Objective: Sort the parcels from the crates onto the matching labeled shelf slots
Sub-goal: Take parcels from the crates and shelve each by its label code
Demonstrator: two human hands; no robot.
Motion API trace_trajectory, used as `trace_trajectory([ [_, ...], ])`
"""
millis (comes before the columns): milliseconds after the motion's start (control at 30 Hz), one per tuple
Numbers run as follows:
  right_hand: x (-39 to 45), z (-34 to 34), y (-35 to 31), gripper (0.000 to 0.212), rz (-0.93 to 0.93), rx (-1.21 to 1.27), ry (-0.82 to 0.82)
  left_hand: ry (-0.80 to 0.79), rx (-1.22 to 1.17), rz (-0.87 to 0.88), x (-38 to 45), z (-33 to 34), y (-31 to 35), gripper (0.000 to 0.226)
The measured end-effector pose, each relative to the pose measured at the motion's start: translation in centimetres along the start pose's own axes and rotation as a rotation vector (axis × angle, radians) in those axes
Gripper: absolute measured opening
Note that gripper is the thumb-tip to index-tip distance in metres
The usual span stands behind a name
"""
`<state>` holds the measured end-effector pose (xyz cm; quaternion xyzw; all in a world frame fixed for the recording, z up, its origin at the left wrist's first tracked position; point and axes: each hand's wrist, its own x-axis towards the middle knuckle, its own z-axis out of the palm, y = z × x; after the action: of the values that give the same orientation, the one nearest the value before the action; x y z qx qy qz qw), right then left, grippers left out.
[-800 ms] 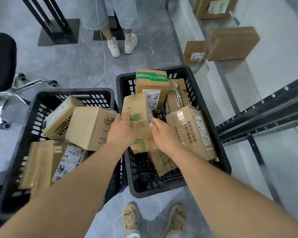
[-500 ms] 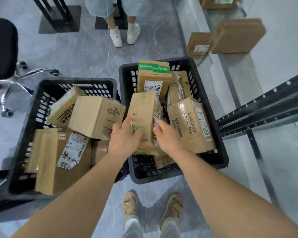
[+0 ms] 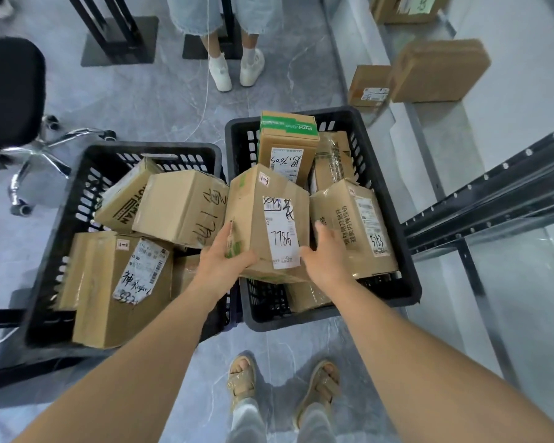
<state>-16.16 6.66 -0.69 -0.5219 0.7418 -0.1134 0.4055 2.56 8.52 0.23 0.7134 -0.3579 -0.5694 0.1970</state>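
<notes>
I hold a brown cardboard parcel (image 3: 259, 215) with a white label reading 7786 and green tape above the right black crate (image 3: 397, 219). My left hand (image 3: 224, 257) grips its left lower side, my right hand (image 3: 323, 260) its right lower side. The right crate also holds a green-topped parcel (image 3: 288, 139), a parcel marked 3133 (image 3: 355, 225) and others partly hidden below. The left black crate (image 3: 61, 238) holds several brown parcels, one with a scribbled label (image 3: 119, 289) at its near side.
A dark metal shelf rail (image 3: 493, 199) runs at the right, above a pale lower shelf with parcels (image 3: 438, 70). A person's legs (image 3: 234, 59) stand behind the crates. A black office chair (image 3: 10, 91) is at the left. My sandalled feet (image 3: 282, 385) are below.
Both hands have lifted the parcel out of the right crate and turned it, so its white 7786 label now faces up.
</notes>
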Motion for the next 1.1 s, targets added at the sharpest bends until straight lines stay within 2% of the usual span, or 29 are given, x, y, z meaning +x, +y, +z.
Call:
trace_trajectory([
  [100,0.0,-0.4,0.5,0.071,0.127,0.156,-0.092,-0.064,-0.118,0.02,-0.4,-1.1,-0.6,0.086],
  [167,-0.2,-0.6,0.6,0.067,0.162,0.279,-0.169,-0.116,-0.16,0.029,-0.5,-1.8,-0.7,0.088],
  [233,-0.5,-0.9,0.6,0.056,0.148,0.35,-0.224,-0.149,-0.193,0.031,-0.6,-2.2,-0.9,0.081],
  [333,-0.8,-1.3,0.4,0.053,0.098,0.428,-0.238,-0.198,-0.21,0.033,-1.1,-2.6,-0.8,0.068],
  [467,-1.0,-2.2,-0.1,0.07,0.054,0.459,-0.251,-0.21,-0.106,0.056,-1.8,-3.4,0.0,0.067],
  [600,-1.7,-3.6,-1.0,0.09,0.009,0.445,-0.331,-0.228,-0.039,0.152,-2.8,-3.9,1.8,0.052],
  [700,-2.5,-4.7,-2.1,0.094,-0.015,0.426,-0.351,-0.208,-0.068,0.192,-3.3,-4.5,2.5,0.067],
  [833,-3.9,-6.2,-3.5,0.097,-0.063,0.421,-0.302,-0.212,0.004,0.273,-4.7,-5.6,3.6,0.092],
  [1100,-7.8,-9.7,-6.4,0.101,-0.192,0.398,-0.212,-0.226,0.025,0.441,-7.4,-7.1,6.8,0.1],
])
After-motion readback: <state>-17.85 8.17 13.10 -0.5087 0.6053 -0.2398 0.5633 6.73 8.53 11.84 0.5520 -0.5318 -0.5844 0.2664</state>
